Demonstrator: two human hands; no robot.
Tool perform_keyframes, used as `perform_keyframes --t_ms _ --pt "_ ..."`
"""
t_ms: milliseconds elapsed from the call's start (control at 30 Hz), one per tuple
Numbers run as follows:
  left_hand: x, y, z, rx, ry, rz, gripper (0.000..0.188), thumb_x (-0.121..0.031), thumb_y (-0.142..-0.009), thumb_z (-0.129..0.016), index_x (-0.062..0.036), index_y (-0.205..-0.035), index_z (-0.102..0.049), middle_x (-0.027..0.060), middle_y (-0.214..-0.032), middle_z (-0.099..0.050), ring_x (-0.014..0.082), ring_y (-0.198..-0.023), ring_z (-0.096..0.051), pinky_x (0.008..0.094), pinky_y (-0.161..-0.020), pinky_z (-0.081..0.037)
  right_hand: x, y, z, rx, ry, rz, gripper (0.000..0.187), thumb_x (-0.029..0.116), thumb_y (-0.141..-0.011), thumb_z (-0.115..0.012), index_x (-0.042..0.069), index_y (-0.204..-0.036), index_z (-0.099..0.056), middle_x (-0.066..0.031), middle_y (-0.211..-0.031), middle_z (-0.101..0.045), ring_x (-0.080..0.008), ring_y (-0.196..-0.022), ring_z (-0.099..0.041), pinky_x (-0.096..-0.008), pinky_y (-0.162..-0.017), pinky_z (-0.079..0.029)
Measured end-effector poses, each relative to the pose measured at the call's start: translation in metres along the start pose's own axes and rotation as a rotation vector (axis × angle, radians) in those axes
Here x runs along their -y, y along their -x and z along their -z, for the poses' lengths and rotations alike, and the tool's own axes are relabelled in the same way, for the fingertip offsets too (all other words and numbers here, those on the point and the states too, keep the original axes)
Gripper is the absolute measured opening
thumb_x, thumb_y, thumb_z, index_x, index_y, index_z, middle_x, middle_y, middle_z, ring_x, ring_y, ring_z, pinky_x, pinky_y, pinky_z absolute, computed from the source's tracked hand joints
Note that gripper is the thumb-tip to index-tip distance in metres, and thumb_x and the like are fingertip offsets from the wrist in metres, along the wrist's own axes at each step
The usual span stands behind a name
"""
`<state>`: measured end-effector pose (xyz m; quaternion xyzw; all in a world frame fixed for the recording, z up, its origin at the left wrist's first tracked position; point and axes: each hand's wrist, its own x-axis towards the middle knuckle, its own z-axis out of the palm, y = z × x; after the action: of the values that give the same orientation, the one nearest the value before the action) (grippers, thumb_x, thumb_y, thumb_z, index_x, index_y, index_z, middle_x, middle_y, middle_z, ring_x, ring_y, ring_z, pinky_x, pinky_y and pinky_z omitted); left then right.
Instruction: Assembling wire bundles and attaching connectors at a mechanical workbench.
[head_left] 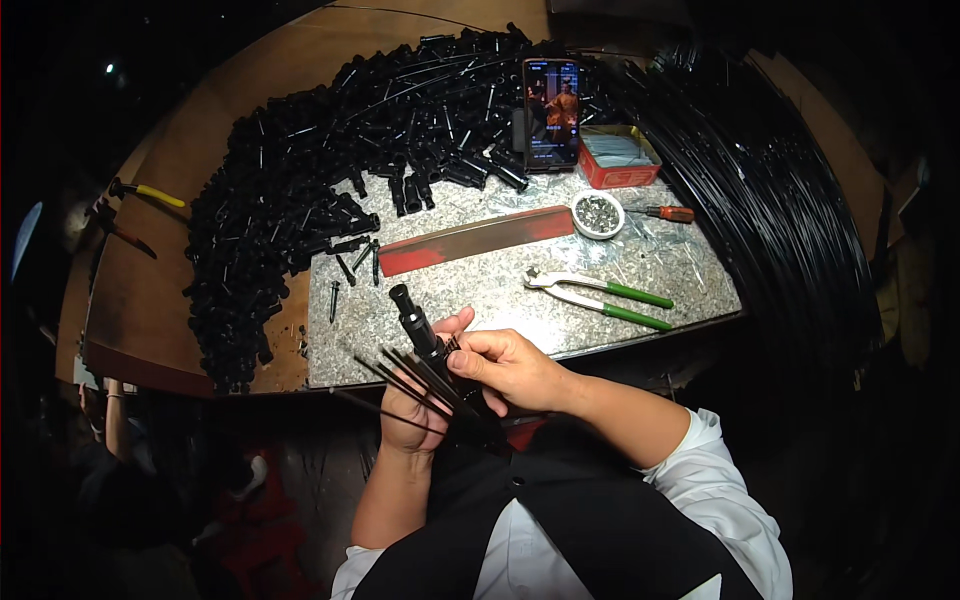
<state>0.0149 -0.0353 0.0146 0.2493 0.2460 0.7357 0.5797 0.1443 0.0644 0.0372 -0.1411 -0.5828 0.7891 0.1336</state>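
In front of my body, my left hand [412, 408] is wrapped round a black stepped tube [412, 318], which tilts up and to the left. Several thin black rods [405, 383] fan out from it toward the left, much like umbrella ribs. My right hand [518, 372] pinches at the tube's lower part with thumb and forefinger; the exact spot under the fingertips is hidden. Beyond my hands, green-handled pincers [600, 298] lie on the speckled stone slab [480, 300]. A long red-and-brown bar [478, 240] rests across the slab behind them.
A large heap of black tubular parts [300, 170] covers the left and back. Long black rods [770, 170] are bundled at right. A phone [551, 115], a red tin [620, 160], a white cup of small metal bits [598, 214] and a screwdriver [668, 213] stand or lie behind. Another person's arm [116, 425] shows far left.
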Motion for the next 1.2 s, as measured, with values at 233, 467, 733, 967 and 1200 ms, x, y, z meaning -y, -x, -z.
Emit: perform_keyframes --t_ms 233,467,733,967,1200 --pt "0.002 -0.002 0.003 0.092 -0.011 -0.050 0.046 -0.021 -0.093 -0.056 0.0057 -0.130 -0.047 0.0215 -0.143 -0.039 0.0284 -0.130 -0.041 0.0415 -0.108 -0.034 0.000 0.001 -0.001 0.032 0.058 0.026 0.035 0.033 -0.098 -0.051 0.006 -0.076 -0.054 0.0014 -0.058 -0.049 -0.0068 -0.040 -0.048 -0.0208 -0.037 -0.036" --pt "0.001 -0.002 0.001 0.049 0.056 -0.060 0.050 -0.017 -0.089 -0.061 0.0041 -0.132 -0.046 0.0214 -0.141 -0.041 0.0295 -0.130 -0.041 0.0399 -0.109 -0.034 0.008 0.001 0.004 0.103 0.092 0.025 0.030 0.032 -0.099 -0.050 0.006 -0.083 -0.053 0.0006 -0.061 -0.050 -0.0071 -0.043 -0.050 -0.0209 -0.040 -0.038" --pt "0.007 -0.001 0.016 0.090 0.142 -0.018 0.050 -0.023 -0.091 -0.059 0.0025 -0.132 -0.047 0.0229 -0.140 -0.042 0.0325 -0.140 -0.024 0.0457 -0.112 -0.028 0.002 -0.004 0.008 0.166 0.040 0.045 0.032 0.032 -0.098 -0.051 0.005 -0.081 -0.051 0.0014 -0.063 -0.049 -0.0071 -0.044 -0.050 -0.0210 -0.041 -0.038" --pt "-0.001 -0.003 0.013 0.102 -0.003 0.060 0.065 -0.037 -0.090 -0.060 0.0020 -0.138 -0.039 0.0220 -0.147 -0.032 0.0334 -0.141 -0.022 0.0464 -0.114 -0.023 -0.001 -0.006 0.006 0.166 0.082 0.047 0.032 0.032 -0.098 -0.052 0.007 -0.079 -0.050 0.0003 -0.062 -0.049 -0.0072 -0.043 -0.049 -0.0208 -0.040 -0.037" --pt "-0.014 -0.004 0.000 -0.010 0.038 -0.124 0.049 -0.032 -0.092 -0.059 0.0012 -0.126 -0.047 0.0171 -0.135 -0.046 0.0313 -0.135 -0.034 0.0438 -0.111 -0.029 0.002 -0.014 -0.020 -0.082 0.327 0.361 0.028 0.018 -0.095 -0.057 0.002 -0.074 -0.049 -0.0024 -0.063 -0.042 -0.0119 -0.060 -0.041 -0.0288 -0.055 -0.037"
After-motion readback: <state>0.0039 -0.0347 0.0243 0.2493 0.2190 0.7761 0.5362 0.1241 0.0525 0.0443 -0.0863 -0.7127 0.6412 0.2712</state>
